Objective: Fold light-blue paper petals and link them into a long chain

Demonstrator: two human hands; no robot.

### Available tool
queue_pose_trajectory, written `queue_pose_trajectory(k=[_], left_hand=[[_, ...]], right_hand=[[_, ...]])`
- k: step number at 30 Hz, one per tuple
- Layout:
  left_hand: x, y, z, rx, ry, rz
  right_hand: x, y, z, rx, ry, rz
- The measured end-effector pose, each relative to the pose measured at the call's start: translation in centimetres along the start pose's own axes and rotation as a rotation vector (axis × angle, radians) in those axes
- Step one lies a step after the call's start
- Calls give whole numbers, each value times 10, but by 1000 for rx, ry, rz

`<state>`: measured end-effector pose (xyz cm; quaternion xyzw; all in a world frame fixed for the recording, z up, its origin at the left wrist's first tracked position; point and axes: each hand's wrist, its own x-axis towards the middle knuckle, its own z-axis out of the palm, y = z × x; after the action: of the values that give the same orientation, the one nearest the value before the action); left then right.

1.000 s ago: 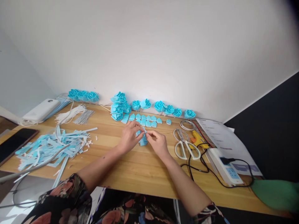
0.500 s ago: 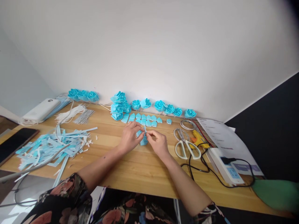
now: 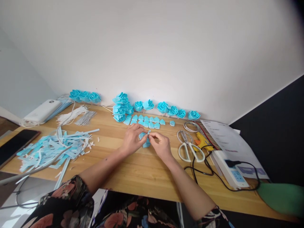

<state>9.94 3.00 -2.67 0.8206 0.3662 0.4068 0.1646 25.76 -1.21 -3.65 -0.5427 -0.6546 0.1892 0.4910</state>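
Over the middle of the wooden table (image 3: 142, 171) my left hand (image 3: 132, 139) and my right hand (image 3: 160, 145) meet, fingertips pinched together on a small blue piece (image 3: 148, 132). Under the hands lies a small pile of blue pieces (image 3: 145, 143). Just beyond them, rows of folded blue petals (image 3: 147, 121) lie flat on the wood. Finished blue paper roses (image 3: 166, 110) line the wall behind.
White scissors (image 3: 190, 148) and a yellow glue gun (image 3: 201, 142) lie to the right, with a power strip (image 3: 234, 174), black cable and printed papers (image 3: 225, 139). At left are a heap of blue strips (image 3: 52, 148), white cords (image 3: 73, 115), a power bank (image 3: 41, 111) and a phone (image 3: 14, 144).
Both hands have stayed over the same spot; the fingertips have shifted slightly, pinching closer together on the small blue piece.
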Motion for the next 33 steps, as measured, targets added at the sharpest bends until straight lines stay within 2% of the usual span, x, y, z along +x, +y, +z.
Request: queue_pose_trajectory(k=[5,7,10,14,16,18,21,27,33], left_hand=[[1,1,-3,-152,21,-49],[3,0,-4,-264,56,-141],[6,-5,-2,-450,79,-354],[9,-13,1,-727,-148,-547],[8,-16,3,-806,-198,-572],[7,-16,3,-840,-187,-574],[6,-15,5,-830,-178,-567],[6,-14,7,-770,-185,-529],[6,-15,6,-813,-197,-561]], right_hand=[[2,-3,-3,90,-26,109],[3,-2,-4,175,-36,170],[4,1,-4,313,-64,234],[5,3,-3,386,-83,269],[5,3,-4,387,-98,273],[5,3,-5,395,-123,274],[5,3,-5,401,-159,270],[5,2,-4,225,-139,226],[5,6,-4,287,-179,252]])
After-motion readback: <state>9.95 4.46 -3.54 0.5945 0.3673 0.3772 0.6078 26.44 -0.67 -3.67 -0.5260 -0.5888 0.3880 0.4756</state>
